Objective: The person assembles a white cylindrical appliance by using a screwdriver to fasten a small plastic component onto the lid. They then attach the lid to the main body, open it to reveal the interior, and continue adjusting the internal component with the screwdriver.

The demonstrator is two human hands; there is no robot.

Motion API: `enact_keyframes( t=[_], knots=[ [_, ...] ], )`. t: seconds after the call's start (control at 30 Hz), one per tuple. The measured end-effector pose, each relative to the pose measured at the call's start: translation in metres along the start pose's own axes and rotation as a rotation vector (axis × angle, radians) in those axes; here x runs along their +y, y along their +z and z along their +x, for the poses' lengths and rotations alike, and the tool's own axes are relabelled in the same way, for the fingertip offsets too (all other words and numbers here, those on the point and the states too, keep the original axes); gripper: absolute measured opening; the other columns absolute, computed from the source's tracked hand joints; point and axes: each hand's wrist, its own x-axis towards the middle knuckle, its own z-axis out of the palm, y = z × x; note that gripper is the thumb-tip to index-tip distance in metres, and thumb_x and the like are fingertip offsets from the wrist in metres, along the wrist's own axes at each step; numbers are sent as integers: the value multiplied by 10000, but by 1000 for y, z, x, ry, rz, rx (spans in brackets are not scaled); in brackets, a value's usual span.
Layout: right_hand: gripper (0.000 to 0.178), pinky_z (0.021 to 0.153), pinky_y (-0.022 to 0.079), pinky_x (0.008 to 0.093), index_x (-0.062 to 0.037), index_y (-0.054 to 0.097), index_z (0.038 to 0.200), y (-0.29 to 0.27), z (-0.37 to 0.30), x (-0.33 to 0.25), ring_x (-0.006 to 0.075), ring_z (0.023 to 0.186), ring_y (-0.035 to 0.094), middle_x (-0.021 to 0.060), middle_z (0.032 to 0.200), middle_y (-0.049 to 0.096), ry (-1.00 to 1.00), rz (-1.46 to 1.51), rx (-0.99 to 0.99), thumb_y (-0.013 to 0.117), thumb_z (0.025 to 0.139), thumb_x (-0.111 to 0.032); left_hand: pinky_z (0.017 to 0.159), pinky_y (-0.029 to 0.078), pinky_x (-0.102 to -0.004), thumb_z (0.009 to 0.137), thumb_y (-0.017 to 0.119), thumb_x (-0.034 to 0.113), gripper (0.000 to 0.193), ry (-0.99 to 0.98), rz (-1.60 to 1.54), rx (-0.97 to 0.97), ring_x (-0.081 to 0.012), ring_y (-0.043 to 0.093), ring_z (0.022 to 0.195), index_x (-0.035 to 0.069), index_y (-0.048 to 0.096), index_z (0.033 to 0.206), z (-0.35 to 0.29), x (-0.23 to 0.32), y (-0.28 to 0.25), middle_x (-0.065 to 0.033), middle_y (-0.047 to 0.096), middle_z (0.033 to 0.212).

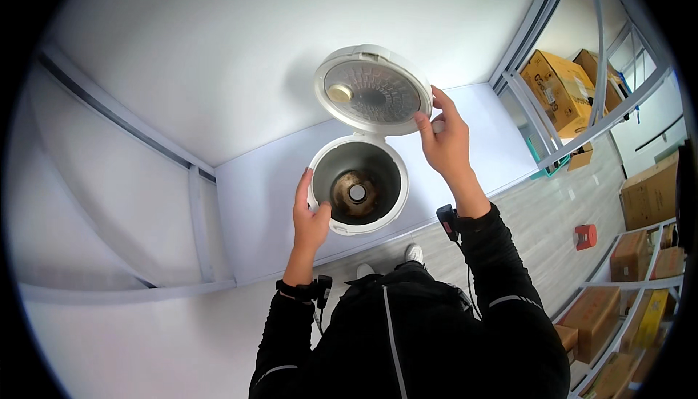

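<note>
A white rice cooker (pixel 405 174) stands on the table with its lid (pixel 374 97) raised on the far side. Inside its bare grey well, the heating plate (pixel 345 190) shows brown stains around a round metal button. A patterned metal plate lines the lid's underside, with a small cream-coloured round piece (pixel 339 94) on it. My left hand (pixel 311 222) grips the cooker's left rim, thumb at the inner edge and fingers outside. At the lid's right edge, my right hand (pixel 447 141) holds it between thumb and fingers.
The white table (pixel 483 144) backs onto a white wall (pixel 240 57). Metal frame bars rise at both sides. Cardboard boxes (pixel 556 94) sit beyond the right frame, and more fill a shelf (pixel 600 283) at the lower right. A red stool (pixel 585 236) stands on the floor.
</note>
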Motion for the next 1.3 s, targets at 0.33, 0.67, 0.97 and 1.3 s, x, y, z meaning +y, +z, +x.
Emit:
enact_keyframes(
  t=[0.33, 0.67, 0.97, 1.3],
  knots=[
    [425, 807, 614, 376, -105, 782, 1223, -32, -40, -11, 339, 983, 764, 113, 1171, 779, -406, 4, -270, 888, 815, -49, 1347, 146, -482, 1125, 372, 689, 998, 25, -296, -96, -325, 177, 1670, 84, -109, 1757, -14, -13, -7, -193, 106, 1829],
    [492, 668, 585, 370, -153, 768, 1230, -36, -78, 12, 245, 693, 681, 28, 1329, 691, -226, -148, -398, 923, 765, -112, 1351, 141, -515, 976, 643, 748, 1245, 143, -224, -89, -363, 113, 1684, 25, -6, 1754, -16, -11, 3, -214, 103, 1816],
    [522, 759, 618, 413, -140, 730, 1296, -30, -87, 28, 328, 877, 750, 103, 1389, 707, -198, -113, -336, 862, 797, -62, 1348, 156, -491, 967, 760, 419, 1142, 149, -199, -223, -337, 135, 1686, -12, 50, 1750, -21, 0, -4, -203, 131, 1823],
    [551, 884, 618, 431, -73, 711, 1325, -26, -94, 25, 411, 1125, 733, 198, 1370, 712, -129, -1, -335, 660, 798, 79, 1352, 117, -481, 1001, 703, 329, 1062, 148, -149, -189, -325, 88, 1691, -21, 34, 1748, -31, 0, -2, -202, 28, 1839]
  ],
)
